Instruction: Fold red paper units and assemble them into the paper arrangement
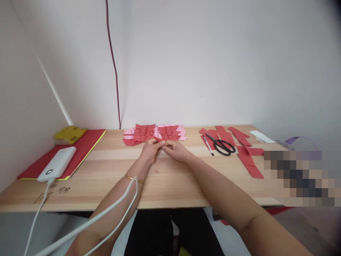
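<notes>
Both hands meet over the middle of the wooden table, closed around a small piece of red paper [160, 139] that they mostly hide. My left hand [151, 149] pinches it from the left, thumb on top. On the other side my right hand [174, 149] grips it between thumb and fingers. Just behind the hands lie folded red paper pieces [144, 133], with more red ones [170, 132] to their right. Pink folded pieces [129, 132] show at the outer edges and between the stacks.
To the right lie black-handled scissors [223, 146], a white pen [208, 145] and red paper strips [225, 136]. A white power bank [59, 161] with a cable rests on red sheets [34, 167] at left, near a yellow packet [70, 134]. White cables cross my left forearm.
</notes>
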Motion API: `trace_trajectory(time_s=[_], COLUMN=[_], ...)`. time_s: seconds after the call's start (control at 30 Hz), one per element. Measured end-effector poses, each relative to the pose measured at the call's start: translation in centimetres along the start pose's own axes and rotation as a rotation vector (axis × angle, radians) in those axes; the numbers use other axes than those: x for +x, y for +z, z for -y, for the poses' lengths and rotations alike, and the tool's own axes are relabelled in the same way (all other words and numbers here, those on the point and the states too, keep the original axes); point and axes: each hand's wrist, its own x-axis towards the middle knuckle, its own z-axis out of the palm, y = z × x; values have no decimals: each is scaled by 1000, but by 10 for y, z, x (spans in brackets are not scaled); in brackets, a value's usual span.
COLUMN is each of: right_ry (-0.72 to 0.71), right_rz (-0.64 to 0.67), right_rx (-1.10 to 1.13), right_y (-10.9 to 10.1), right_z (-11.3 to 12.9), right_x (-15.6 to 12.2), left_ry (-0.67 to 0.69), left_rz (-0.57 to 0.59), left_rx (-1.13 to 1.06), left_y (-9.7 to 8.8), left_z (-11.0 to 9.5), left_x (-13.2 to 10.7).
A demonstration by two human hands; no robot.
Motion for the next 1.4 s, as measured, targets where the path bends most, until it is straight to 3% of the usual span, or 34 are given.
trace_trajectory(time_s=[0.27, 0.43, 0.77, 0.97, 1.1, 1.23, 1.4], right_ry=[86, 33, -39, 25, 55, 90, 53], right_rz=[-269, -223, -294, -307, -340, -222, -91], right_rx=[97, 137, -3, 27, 140, 173, 177], right_y=[-2, -2, -8, -9, -8, -6, -4], right_z=[-4, -2, 14, 15, 13, 11, 9], right_x=[4, 5, -1, 0, 1, 2, 1], left_ry=[90, 97, 110, 91, 65, 63, 31], left_rz=[-49, 12, 38, 58, -12, -59, -18], left_rx=[187, 239, 356, 338, 270, 176, 55], left_y=[-2, 0, -4, -3, -2, -4, -6], left_z=[-1, -1, 3, 3, 1, 2, 3], left_x=[1, -3, 0, -1, -2, 2, 5])
